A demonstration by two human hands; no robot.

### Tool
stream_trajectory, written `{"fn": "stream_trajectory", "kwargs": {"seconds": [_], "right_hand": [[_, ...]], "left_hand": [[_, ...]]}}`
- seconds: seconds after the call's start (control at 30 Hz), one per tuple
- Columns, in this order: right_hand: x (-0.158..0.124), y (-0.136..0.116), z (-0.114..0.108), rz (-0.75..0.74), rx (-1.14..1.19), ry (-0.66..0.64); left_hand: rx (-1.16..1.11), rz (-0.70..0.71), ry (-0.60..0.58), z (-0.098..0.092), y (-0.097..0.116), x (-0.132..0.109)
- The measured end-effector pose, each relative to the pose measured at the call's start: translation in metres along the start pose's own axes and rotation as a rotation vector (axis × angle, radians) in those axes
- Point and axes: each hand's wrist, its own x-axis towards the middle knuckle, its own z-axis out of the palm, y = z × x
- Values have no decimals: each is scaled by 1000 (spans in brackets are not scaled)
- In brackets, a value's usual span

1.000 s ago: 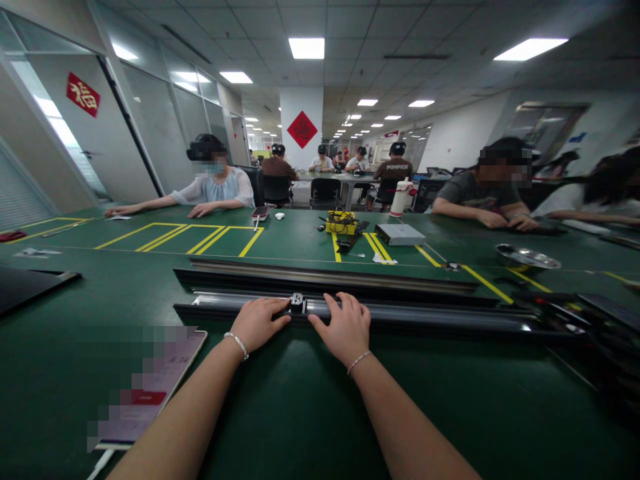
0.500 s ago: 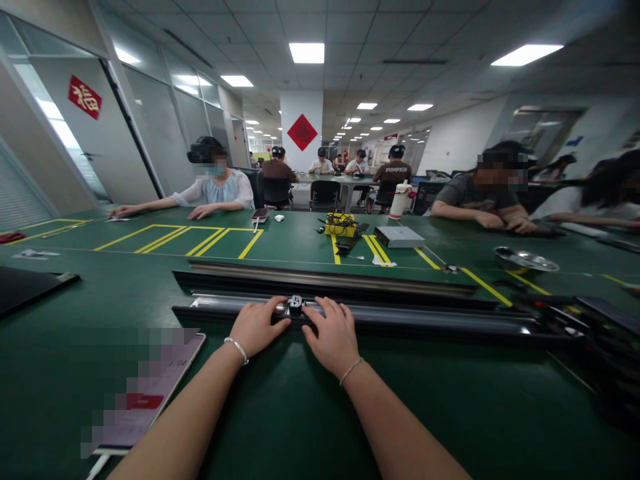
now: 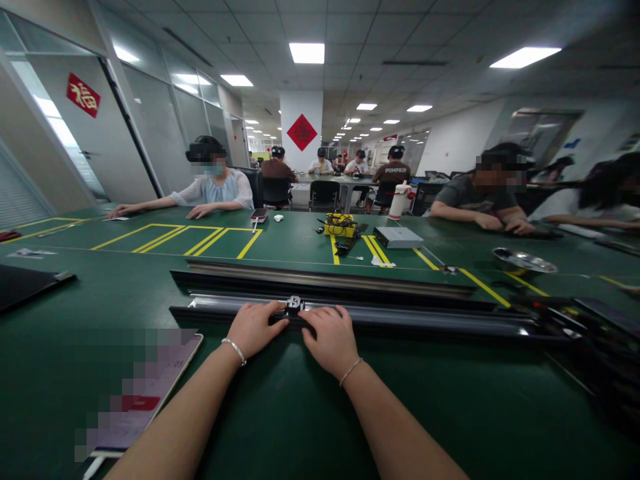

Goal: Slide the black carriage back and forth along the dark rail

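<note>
A long black metal rail (image 3: 425,324) with a shiny channel lies crosswise on the green table. In its channel sits a small black-and-silver block (image 3: 294,305), its underside hidden. My left hand (image 3: 256,328) grips the rail just left of the block, fingers over the top and thumb along the near side. From the right, my right hand (image 3: 331,337) grips the rail the same way, its fingers curled and its index fingertip close to or touching the block. A second black rail (image 3: 325,277) lies parallel just behind.
Left of my forearm lies a phone (image 3: 150,393) on a cable. Dark equipment (image 3: 590,353) stands at the right end. Farther back are a metal bowl (image 3: 525,261), a grey box (image 3: 399,237) and a yellow item with cables (image 3: 340,225). Co-workers sit across the table.
Both hands stay around the small block, nearly still. The fingers of my right hand have drawn slightly closer together, and the view has shifted a little.
</note>
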Motion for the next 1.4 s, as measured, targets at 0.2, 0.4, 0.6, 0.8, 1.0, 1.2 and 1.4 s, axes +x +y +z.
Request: {"fn": "stream_trajectory", "kwargs": {"seconds": [0.2, 0.4, 0.6, 0.8, 1.0, 1.2, 1.4], "right_hand": [[1, -1, -1, 18, -23, -8], [1, -1, -2, 29, -13, -10], [1, -2, -2, 34, -14, -27], [1, -1, -1, 24, 9, -3], [1, -1, -2, 21, -9, -11], [0, -1, -3, 20, -15, -23], [0, -1, -3, 17, -17, -25]], "left_hand": [[-23, 2, -14, 0, -2, 1], [-26, -17, -29, -2, -2, 1], [-58, -31, -48, -5, 0, 2], [-52, 1, -74, -5, -1, 3], [-38, -6, -79, -7, 0, 3], [-72, -7, -91, -6, -2, 3], [-67, 2, -93, -5, -4, 4]]}}
